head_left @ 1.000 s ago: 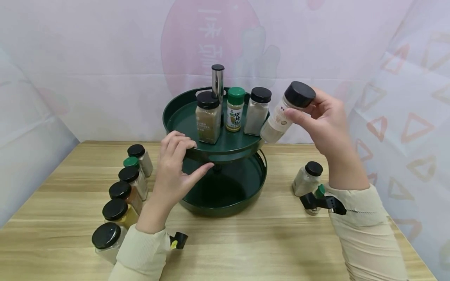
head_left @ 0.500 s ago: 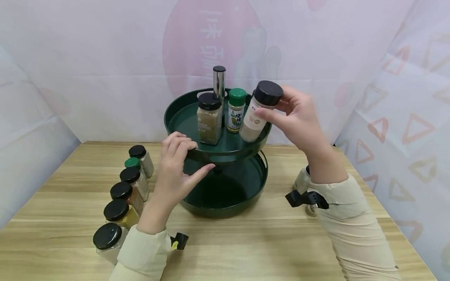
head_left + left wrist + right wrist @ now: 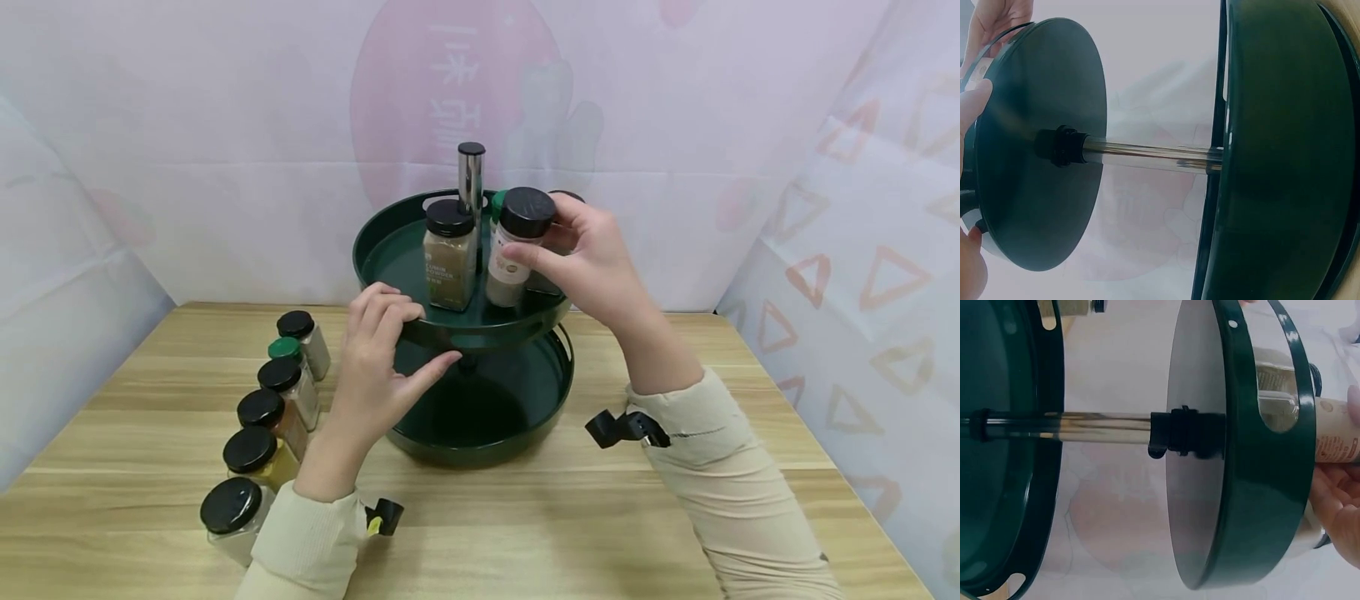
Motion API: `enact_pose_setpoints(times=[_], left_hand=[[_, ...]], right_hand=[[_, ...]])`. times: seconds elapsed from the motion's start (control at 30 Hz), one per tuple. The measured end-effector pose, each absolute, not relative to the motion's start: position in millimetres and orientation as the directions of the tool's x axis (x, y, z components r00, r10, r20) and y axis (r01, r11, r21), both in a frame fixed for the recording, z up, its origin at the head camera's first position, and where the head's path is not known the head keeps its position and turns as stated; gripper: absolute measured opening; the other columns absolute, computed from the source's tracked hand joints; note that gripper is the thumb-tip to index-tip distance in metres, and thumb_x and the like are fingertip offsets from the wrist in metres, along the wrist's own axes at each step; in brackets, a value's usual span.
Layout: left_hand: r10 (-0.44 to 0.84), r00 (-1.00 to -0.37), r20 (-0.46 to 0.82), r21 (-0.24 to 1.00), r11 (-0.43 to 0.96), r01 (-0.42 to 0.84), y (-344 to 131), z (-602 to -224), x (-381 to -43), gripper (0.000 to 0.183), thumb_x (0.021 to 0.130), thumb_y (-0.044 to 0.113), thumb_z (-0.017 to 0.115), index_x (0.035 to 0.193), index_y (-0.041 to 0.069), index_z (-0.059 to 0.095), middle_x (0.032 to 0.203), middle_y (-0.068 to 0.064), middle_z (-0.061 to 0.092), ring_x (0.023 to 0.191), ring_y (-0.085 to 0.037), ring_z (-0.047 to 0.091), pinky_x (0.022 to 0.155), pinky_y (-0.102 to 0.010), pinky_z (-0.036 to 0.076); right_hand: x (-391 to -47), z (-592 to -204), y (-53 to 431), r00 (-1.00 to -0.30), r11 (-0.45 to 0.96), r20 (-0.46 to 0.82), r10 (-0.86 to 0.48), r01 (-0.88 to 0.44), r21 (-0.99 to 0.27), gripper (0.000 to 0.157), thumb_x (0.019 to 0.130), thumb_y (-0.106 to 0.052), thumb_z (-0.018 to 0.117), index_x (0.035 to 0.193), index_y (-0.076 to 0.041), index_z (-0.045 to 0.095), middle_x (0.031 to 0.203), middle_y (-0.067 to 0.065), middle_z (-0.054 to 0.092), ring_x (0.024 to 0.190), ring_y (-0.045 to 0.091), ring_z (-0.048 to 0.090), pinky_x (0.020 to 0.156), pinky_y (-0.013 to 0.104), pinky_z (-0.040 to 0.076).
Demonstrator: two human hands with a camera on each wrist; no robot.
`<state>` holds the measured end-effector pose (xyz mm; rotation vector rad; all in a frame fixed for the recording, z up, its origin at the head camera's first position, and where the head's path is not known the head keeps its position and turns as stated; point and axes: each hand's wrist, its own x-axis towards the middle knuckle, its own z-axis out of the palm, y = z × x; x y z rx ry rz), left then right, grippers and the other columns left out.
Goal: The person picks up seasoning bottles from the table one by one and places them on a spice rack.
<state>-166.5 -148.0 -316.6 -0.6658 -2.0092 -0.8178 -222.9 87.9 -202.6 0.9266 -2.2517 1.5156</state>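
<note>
My right hand (image 3: 596,267) pinches a round spice jar (image 3: 510,271) with a black lid and pale label, low over the upper tray (image 3: 480,333) of a dark green two-tier spice rack. It stands nearly upright in front of a green-lidded jar (image 3: 497,204). A jar of cumin powder (image 3: 448,262) stands left of it; another black-lidded jar (image 3: 567,197) is mostly hidden behind my right hand. My left hand (image 3: 375,358) grips the upper tray's near-left rim, fingers over it and thumb beneath. In the right wrist view, the held jar (image 3: 1338,428) shows beyond the tray wall.
The lower tray (image 3: 480,454) lies beneath, joined by a metal pole (image 3: 471,179). Several spice jars (image 3: 258,450) form a row along the left of the wooden table (image 3: 525,533). A printed cloth backdrop (image 3: 262,167) rises behind. The jars on the right are hidden behind my right sleeve (image 3: 720,467).
My right hand has carried the round jar leftward and down over the upper tray, turning it from tilted to nearly upright. My left hand has kept its place on the rim.
</note>
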Motion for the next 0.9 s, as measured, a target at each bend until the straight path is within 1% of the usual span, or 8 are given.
enact_pose_setpoints(times=[0.2, 0.33, 0.4, 0.47, 0.57, 0.67, 0.77, 0.9], left_hand=[[0.15, -0.51, 0.847, 0.303, 0.651, 0.696, -148.5, -316.4, -165.6, 0.052, 0.078, 0.03, 0.085, 0.108, -0.001, 0.057, 0.114, -0.02, 0.056, 0.126, -0.038, 0.041, 0.114, -0.049, 0.031], [0.148, -0.507, 0.85, 0.3, 0.655, 0.694, -147.9, -316.2, -165.4, 0.054, 0.07, 0.019, 0.091, 0.107, -0.001, 0.058, 0.113, -0.019, 0.056, 0.125, -0.038, 0.041, 0.114, -0.049, 0.031], [0.147, -0.5, 0.854, 0.296, 0.652, 0.698, -147.6, -316.4, -165.6, 0.052, 0.071, 0.021, 0.091, 0.106, 0.0, 0.058, 0.113, -0.019, 0.057, 0.125, -0.038, 0.041, 0.113, -0.049, 0.031], [0.148, -0.494, 0.856, 0.292, 0.65, 0.702, -147.6, -316.5, -165.7, 0.051, 0.076, 0.029, 0.087, 0.106, 0.0, 0.058, 0.112, -0.019, 0.057, 0.124, -0.038, 0.041, 0.113, -0.049, 0.031], [0.152, -0.491, 0.858, 0.29, 0.646, 0.706, -147.5, -316.3, -165.6, 0.053, 0.084, 0.045, 0.075, 0.106, 0.0, 0.058, 0.112, -0.019, 0.057, 0.124, -0.038, 0.041, 0.114, -0.049, 0.031], [0.154, -0.494, 0.856, 0.29, 0.647, 0.705, -147.1, -316.1, -165.2, 0.057, 0.087, 0.052, 0.066, 0.106, 0.0, 0.058, 0.112, -0.019, 0.057, 0.124, -0.038, 0.041, 0.114, -0.049, 0.031], [0.157, -0.498, 0.853, 0.291, 0.649, 0.703, -146.9, -316.1, -165.1, 0.054, 0.086, 0.048, 0.071, 0.107, 0.0, 0.058, 0.112, -0.019, 0.056, 0.124, -0.038, 0.041, 0.113, -0.049, 0.031], [0.149, -0.491, 0.858, 0.292, 0.645, 0.706, -145.8, -316.5, -165.9, 0.05, 0.075, 0.026, 0.088, 0.106, 0.001, 0.058, 0.112, -0.018, 0.057, 0.124, -0.037, 0.041, 0.113, -0.05, 0.032]], right_hand=[[-222.2, -203.1, 82.1, -0.764, 0.251, 0.535, -0.361, -0.632, -0.734, 0.037, 0.084, -0.004, 0.078, 0.118, 0.002, 0.064, 0.105, 0.015, 0.071, 0.086, 0.006, 0.071, 0.079, 0.02, 0.054], [-223.4, -204.6, 80.4, -0.76, 0.245, 0.533, -0.372, -0.634, -0.733, 0.038, 0.084, -0.004, 0.078, 0.119, 0.001, 0.064, 0.107, 0.015, 0.071, 0.087, 0.007, 0.072, 0.079, 0.021, 0.055], [-224.0, -205.2, 80.1, -0.761, 0.25, 0.529, -0.376, -0.633, -0.733, 0.039, 0.084, -0.005, 0.078, 0.12, 0.0, 0.064, 0.108, 0.014, 0.071, 0.088, 0.007, 0.072, 0.079, 0.021, 0.055], [-224.7, -205.9, 79.9, -0.762, 0.253, 0.524, -0.381, -0.631, -0.734, 0.04, 0.084, -0.005, 0.078, 0.121, -0.001, 0.064, 0.108, 0.013, 0.071, 0.088, 0.008, 0.072, 0.079, 0.022, 0.055], [-225.8, -206.9, 79.6, -0.767, 0.252, 0.511, -0.387, -0.621, -0.742, 0.041, 0.085, -0.006, 0.077, 0.123, -0.001, 0.064, 0.11, 0.014, 0.07, 0.089, 0.007, 0.072, 0.08, 0.022, 0.056], [-227.4, -208.2, 79.5, -0.771, 0.239, 0.5, -0.393, -0.611, -0.754, 0.041, 0.086, -0.005, 0.077, 0.124, -0.001, 0.063, 0.111, 0.014, 0.07, 0.09, 0.007, 0.072, 0.082, 0.022, 0.056], [-229.3, -208.6, 79.5, -0.772, 0.222, 0.496, -0.398, -0.606, -0.764, 0.04, 0.086, -0.004, 0.076, 0.124, 0.0, 0.063, 0.111, 0.016, 0.07, 0.09, 0.007, 0.072, 0.083, 0.023, 0.057], [-231.8, -207.6, 79.7, -0.771, 0.222, 0.496, -0.4, -0.607, -0.763, 0.039, 0.087, -0.005, 0.075, 0.123, 0.001, 0.063, 0.108, 0.016, 0.07, 0.087, 0.008, 0.071, 0.081, 0.024, 0.057]])
